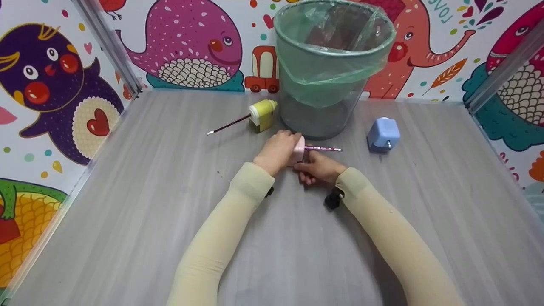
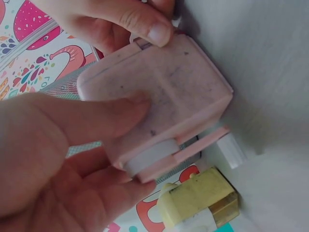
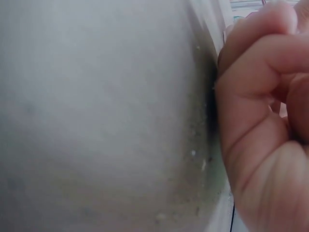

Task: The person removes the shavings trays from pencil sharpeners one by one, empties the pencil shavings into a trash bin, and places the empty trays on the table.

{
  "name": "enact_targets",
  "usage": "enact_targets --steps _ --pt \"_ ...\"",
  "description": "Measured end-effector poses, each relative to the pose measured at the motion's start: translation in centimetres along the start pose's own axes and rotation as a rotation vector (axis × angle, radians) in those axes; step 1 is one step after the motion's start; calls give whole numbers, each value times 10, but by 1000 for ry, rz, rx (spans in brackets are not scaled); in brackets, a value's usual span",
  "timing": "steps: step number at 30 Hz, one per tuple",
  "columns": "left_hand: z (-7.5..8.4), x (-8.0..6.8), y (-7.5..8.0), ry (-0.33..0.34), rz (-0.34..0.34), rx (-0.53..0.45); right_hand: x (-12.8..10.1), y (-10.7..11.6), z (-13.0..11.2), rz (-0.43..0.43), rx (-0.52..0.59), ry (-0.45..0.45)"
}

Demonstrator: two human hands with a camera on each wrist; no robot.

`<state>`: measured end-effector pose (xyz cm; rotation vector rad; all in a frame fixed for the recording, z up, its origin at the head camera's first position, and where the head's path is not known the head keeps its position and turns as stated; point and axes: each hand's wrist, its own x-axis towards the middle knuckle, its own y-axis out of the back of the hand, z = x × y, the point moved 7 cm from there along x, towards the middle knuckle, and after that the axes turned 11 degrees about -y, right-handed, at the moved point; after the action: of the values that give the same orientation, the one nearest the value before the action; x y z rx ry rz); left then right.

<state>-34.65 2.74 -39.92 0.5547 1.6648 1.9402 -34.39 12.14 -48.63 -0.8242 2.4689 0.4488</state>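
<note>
We see left hand [image 1: 278, 151] fingers gripping pink pencil sharpener [image 1: 297, 151] | right hand [image 1: 318, 168] fingers curled against it | pencil [image 1: 324, 148] sticks out.

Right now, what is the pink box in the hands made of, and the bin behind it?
The pink box-shaped pencil sharpener looks like matte, scuffed plastic: smooth moulded edges, grey smudges. The round grey bin seems fine wire mesh, since light shows through; its thin green liner bag is crinkly, see-through plastic film.

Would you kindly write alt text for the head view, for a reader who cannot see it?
Both hands, left and right, hold a pink pencil sharpener with a pencil in it on a grey table. Behind stand a lined bin, a yellow sharpener and a blue sharpener.
</note>
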Motion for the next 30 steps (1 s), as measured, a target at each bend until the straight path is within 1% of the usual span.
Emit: enact_targets --steps 10,14,17,24,30 --pt "0 0 -1 11 -26 -2 0 1 2 -4 16 -7" --pt "-1 0 -2 16 -36 -2 0 2 3 2 3 5" --pt "-2 1 -3 16 -35 4 1 1 3 8 -4 13" --pt "-1 1 -2 6 -16 10 1 3 4 21 6 -7" --pt "0 0 0 3 -5 8 0 3 4 22 0 -2"
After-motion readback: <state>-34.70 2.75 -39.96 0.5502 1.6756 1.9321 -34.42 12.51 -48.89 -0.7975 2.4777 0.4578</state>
